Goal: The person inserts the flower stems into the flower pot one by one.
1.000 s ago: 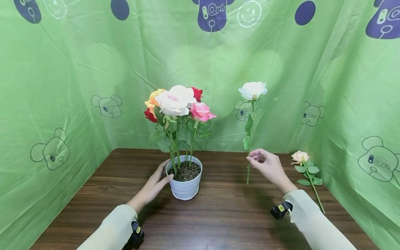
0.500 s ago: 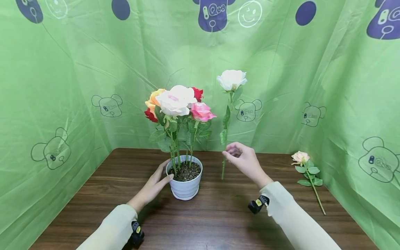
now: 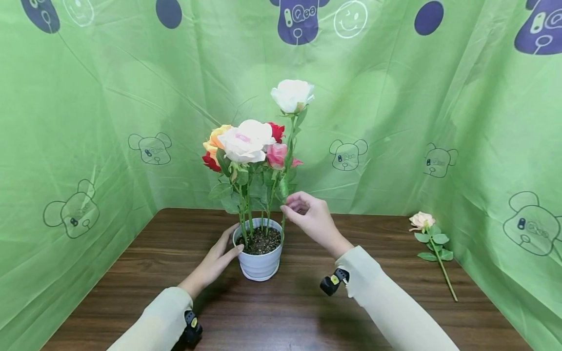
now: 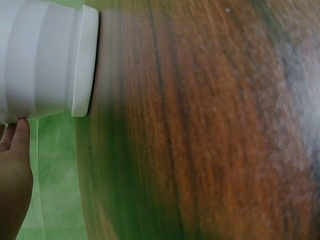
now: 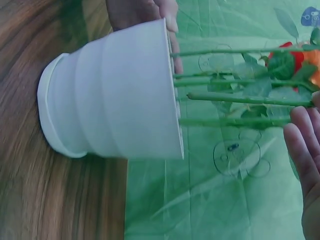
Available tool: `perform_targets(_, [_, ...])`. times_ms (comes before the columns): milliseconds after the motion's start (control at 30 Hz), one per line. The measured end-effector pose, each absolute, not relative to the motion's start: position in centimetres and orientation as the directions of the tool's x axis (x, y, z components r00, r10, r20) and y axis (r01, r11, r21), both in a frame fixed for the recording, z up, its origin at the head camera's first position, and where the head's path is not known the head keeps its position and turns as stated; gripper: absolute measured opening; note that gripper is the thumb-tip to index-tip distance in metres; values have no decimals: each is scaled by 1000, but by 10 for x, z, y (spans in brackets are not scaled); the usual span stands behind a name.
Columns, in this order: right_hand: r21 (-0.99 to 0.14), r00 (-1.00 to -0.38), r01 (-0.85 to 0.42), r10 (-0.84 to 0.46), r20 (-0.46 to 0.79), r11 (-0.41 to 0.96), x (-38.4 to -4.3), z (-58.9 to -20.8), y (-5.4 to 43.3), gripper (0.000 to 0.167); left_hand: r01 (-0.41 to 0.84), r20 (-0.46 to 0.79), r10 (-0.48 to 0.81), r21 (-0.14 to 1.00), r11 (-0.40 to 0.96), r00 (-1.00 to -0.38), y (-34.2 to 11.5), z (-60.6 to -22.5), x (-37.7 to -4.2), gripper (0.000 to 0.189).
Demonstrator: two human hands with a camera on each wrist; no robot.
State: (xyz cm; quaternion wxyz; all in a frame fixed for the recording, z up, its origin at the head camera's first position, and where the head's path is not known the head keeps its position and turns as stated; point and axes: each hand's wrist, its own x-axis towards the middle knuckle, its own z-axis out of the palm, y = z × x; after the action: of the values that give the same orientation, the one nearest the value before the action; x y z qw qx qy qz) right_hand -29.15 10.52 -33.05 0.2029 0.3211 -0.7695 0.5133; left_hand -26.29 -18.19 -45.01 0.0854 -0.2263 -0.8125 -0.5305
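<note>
A white ribbed flowerpot (image 3: 259, 267) with dark soil holds several roses: a large pale pink-white one (image 3: 246, 141), a pink one (image 3: 275, 155), an orange one (image 3: 215, 139) and red ones. Against the pot's left side, my left hand (image 3: 218, 254) grips it, thumb at the rim, fingers toward the back. My right hand (image 3: 311, 215) pinches the green stem of a white rose (image 3: 292, 96), held upright at the pot's right side. In the right wrist view the stem's cut end (image 5: 192, 96) hovers just above the rim, apart from the soil.
A peach rose (image 3: 423, 221) with leaves lies on the brown wooden table (image 3: 281, 317) at the far right. Green printed cloth (image 3: 386, 122) encloses the back and both sides. Each wrist carries a small black camera (image 3: 334, 282).
My right hand has carried the white rose leftward and slightly up, from right of the pot to its rim. The left hand and flowerpot have stayed in place.
</note>
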Motion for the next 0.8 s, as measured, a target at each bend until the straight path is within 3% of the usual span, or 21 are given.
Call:
perform_targets(433, [-576, -637, -770, -276, 720, 274, -298, -346, 68, 12, 467, 388, 281, 823, 323, -878, -182, -451, -264, 62])
perform_targets(800, [-562, -613, -790, -307, 728, 245, -302, -359, 59, 8, 478, 400, 284, 822, 309, -871, -182, -449, -264, 61])
